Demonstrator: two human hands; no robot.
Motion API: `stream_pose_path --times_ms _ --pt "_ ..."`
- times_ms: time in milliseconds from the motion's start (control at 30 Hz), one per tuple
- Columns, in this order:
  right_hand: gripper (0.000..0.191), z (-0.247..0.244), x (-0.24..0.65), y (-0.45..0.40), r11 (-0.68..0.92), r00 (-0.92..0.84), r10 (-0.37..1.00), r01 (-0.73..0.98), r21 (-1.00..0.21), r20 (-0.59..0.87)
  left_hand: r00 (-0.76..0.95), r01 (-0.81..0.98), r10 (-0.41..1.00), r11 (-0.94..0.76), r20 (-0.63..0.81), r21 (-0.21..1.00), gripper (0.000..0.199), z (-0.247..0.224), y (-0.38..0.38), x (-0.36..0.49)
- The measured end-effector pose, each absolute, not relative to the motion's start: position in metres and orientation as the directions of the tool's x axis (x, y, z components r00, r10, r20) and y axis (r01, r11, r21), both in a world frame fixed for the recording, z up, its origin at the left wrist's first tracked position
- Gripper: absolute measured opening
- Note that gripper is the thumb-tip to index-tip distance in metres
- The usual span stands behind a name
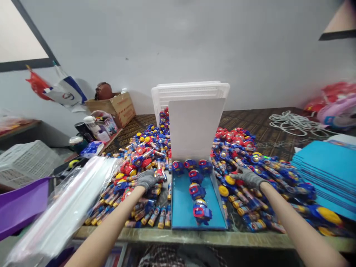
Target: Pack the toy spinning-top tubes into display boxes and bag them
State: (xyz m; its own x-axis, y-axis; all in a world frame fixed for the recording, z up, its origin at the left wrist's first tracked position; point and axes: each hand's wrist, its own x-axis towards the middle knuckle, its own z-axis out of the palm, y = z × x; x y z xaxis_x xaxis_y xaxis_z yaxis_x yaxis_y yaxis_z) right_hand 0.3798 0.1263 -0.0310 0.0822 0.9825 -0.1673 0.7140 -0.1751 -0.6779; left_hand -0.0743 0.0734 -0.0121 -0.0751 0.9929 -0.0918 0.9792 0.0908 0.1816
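The grey-gloved left hand [148, 180] touches the left heap of small red, blue and yellow plastic toys [139, 150]; the grey-gloved right hand [248, 177] touches the right heap [254, 207] (whether either grips a piece, I cannot tell). Between them, six blue-and-red plastic toys [197, 191] form a T inside the open blue-lined box [183, 209].
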Motion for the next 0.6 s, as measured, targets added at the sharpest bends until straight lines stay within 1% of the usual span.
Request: stream_pose_path --times_ms 67,167,233,300,333,400,500,533,600 --pt "0.035 -0.022 0.381 0.120 -0.240 0.094 0.968 0.628 -0.740 -0.234 -0.036 0.984 0.989 0.060 -0.146 0.168 0.040 -0.026 0.078 -0.077" --pt "0.037 -0.005 0.391 0.110 -0.286 0.124 0.957 0.544 -0.789 -0.262 0.015 0.989 0.986 0.009 -0.164 0.148 0.048 -0.038 0.078 -0.073" --pt "0.037 0.007 0.400 0.103 -0.298 0.120 0.954 0.462 -0.835 -0.274 0.048 0.991 0.985 -0.025 -0.167 0.135 0.049 -0.039 0.079 -0.073" --pt "0.034 0.019 0.407 0.096 -0.277 0.109 0.961 0.383 -0.881 -0.255 0.058 0.987 0.984 -0.031 -0.171 0.156 0.044 -0.039 0.083 -0.078" --pt "0.032 0.025 0.409 0.093 -0.259 0.106 0.966 0.350 -0.900 -0.237 0.050 0.979 0.984 -0.014 -0.169 0.204 0.042 -0.038 0.086 -0.081" --pt "0.032 0.034 0.411 0.088 -0.218 0.104 0.975 0.300 -0.929 -0.195 0.005 0.937 0.988 0.050 -0.156 0.346 0.039 -0.037 0.090 -0.090" --pt "0.038 0.046 0.409 0.082 -0.149 0.097 0.987 0.253 -0.956 -0.128 -0.093 0.832 0.989 0.140 -0.114 0.536 0.042 -0.032 0.090 -0.104" --pt "0.040 0.050 0.406 0.079 -0.100 0.108 0.991 0.256 -0.961 -0.074 -0.135 0.772 0.987 0.163 -0.092 0.615 0.045 -0.027 0.089 -0.109" --pt "0.041 0.060 0.398 0.073 0.054 0.136 0.986 0.319 -0.946 0.102 -0.223 0.598 0.975 0.151 -0.018 0.787 0.051 -0.011 0.082 -0.116"
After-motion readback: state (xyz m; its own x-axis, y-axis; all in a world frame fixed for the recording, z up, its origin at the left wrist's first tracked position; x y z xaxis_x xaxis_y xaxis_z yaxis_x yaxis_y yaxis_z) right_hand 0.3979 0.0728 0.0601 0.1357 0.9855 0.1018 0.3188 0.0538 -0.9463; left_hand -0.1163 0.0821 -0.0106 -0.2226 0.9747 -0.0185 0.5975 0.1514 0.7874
